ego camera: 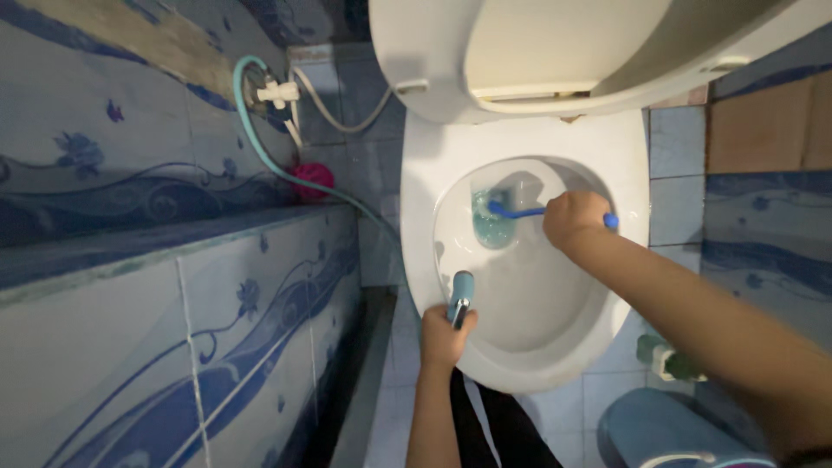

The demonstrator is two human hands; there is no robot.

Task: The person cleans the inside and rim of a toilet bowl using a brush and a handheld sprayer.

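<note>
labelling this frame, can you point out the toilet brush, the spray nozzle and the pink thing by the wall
toilet brush (496, 218), head view, on its bristle head inside the bowl
spray nozzle (460, 288), head view, on its teal head
pink thing (312, 179), head view, on its round middle

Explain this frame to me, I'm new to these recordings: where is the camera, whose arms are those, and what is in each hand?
There is no machine here. The single picture comes from a camera worn on a person's head, looking down, so both arms reaching in from the bottom are that person's own.

The right hand grips the blue handle of a toilet brush, whose bristle head is down inside the white toilet bowl. The left hand holds a handheld bidet sprayer at the bowl's near rim, nozzle pointed toward the bowl. The seat and lid are raised.

A light green hose runs along the blue patterned wall tiles from a white tap; whether it feeds the sprayer cannot be seen for sure. A pink round object sits in the corner, and a green-and-white bottle stands on the floor at right.
</note>
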